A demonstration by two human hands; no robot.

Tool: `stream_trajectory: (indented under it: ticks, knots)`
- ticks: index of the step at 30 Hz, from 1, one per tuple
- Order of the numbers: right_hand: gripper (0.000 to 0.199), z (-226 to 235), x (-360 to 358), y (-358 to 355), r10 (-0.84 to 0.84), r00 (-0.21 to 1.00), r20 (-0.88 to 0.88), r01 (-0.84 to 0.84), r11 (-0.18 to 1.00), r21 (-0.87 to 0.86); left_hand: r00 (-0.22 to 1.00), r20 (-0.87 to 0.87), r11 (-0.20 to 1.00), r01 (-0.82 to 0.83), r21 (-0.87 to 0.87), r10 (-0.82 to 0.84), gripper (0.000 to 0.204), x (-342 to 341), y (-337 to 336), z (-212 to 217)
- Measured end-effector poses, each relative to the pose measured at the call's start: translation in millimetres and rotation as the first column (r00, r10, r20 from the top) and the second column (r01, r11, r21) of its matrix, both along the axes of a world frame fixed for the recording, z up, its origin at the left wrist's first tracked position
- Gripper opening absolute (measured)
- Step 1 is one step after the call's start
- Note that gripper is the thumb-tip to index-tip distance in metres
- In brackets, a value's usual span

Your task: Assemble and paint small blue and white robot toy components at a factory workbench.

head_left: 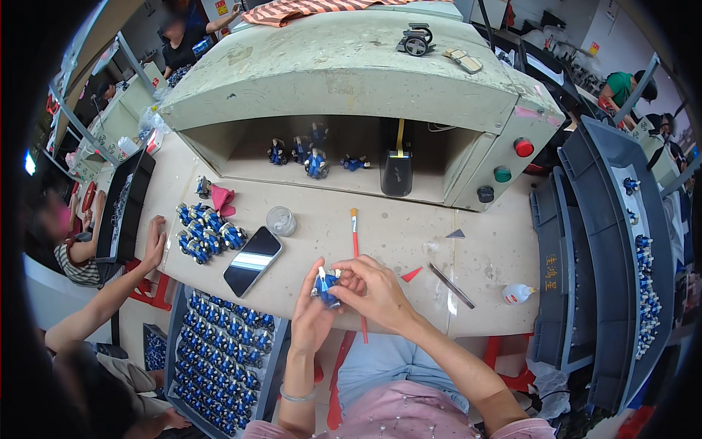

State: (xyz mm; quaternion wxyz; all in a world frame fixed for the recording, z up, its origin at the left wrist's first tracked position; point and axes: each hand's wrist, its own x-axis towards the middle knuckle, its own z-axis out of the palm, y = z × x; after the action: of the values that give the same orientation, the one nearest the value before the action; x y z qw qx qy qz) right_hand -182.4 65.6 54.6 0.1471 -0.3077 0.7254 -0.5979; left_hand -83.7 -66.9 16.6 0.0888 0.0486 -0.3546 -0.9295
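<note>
Blue figurine [327,284] between both raised hands

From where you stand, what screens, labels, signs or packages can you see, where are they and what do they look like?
Phone: flat on the bench, left of the hands; black slab, screen dark and reflecting light.
Grey crate: right of the bench; yellow characters on its wall.
Wall sign: top edge, behind the hood; small, yellow and red.
Second sign: upper right wall; small, yellow and red.
Glue bottle: lying on the bench's right end; white, red tip.
</note>
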Motion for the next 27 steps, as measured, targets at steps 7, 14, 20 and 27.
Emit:
stream_trajectory:
  ticks: [7,14,20,27]
  knots:
    - [0.028,5.5,2.3,2.4,-0.003,0.997,0.079,0.002,1.000,0.014,0.989,0.148,0.988,-0.004,-0.152,0.027,0.070,2.0,4.8,9.4]
    - [0.028,5.1,0.7,3.0,-0.026,0.999,0.035,0.025,1.000,0.015,0.984,0.177,0.986,-0.004,-0.169,0.035,0.071,-2.3,8.0,12.5]
    - [0.029,3.4,-2.1,3.4,-0.024,0.998,0.056,0.023,1.000,0.015,0.982,0.189,0.989,0.008,-0.148,0.020,0.069,-5.0,7.5,11.4]
    - [0.025,17.2,-2.1,10.4,-0.225,0.974,-0.001,0.223,0.965,-0.137,0.988,0.144,0.987,-0.039,-0.156,0.061,0.069,-9.2,8.8,11.8]
